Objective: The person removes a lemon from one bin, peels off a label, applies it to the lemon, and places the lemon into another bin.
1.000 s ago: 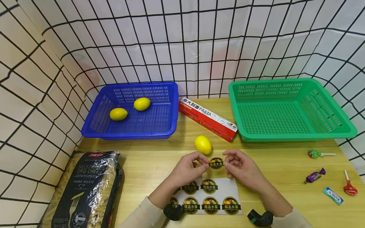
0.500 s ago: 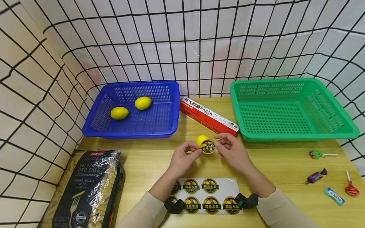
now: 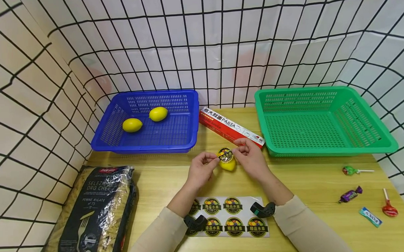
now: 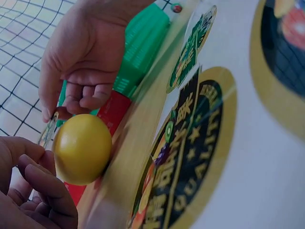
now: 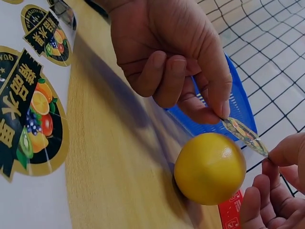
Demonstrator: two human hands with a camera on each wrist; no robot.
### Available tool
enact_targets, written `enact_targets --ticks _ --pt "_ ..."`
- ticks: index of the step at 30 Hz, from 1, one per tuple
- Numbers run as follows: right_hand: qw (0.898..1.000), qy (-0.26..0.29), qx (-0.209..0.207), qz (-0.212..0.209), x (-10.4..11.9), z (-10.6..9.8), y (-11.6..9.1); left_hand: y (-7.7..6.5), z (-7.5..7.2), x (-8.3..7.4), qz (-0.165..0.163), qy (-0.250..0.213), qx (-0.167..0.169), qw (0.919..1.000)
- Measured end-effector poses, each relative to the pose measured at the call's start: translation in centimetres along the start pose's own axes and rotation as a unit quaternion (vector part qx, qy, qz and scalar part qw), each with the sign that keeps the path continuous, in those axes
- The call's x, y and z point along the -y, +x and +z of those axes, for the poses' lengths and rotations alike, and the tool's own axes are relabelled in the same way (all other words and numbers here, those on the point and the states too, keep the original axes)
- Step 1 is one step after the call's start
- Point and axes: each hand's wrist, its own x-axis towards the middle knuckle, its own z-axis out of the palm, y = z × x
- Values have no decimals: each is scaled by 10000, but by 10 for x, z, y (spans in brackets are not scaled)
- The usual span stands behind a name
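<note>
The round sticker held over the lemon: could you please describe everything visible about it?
The sticker is a small round label, dark with a yellow rim and a colourful fruit print. Both hands pinch it by opposite edges, the left hand and the right hand, holding it stretched just above the lemon on the table; the right wrist view shows a gap between them.

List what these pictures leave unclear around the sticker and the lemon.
- Sticker: in the right wrist view it shows edge-on; whether it touches the lemon cannot be told.
- Sticker sheet: in the head view the wrist cameras cover parts of it.
- Left hand: cut off by the left wrist view's edge.
- Sticker print: too small in the head view.
</note>
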Motion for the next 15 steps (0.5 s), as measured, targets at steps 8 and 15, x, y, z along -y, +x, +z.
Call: enact_targets --ticks 8,15 --pt "9996 -242 -52 -167 -1 2 3 1 0 2 -132 -63 -94 9998" --pt "9992 -400 23 -64 0 2 2 2 0 1 -152 -154 -81 9997"
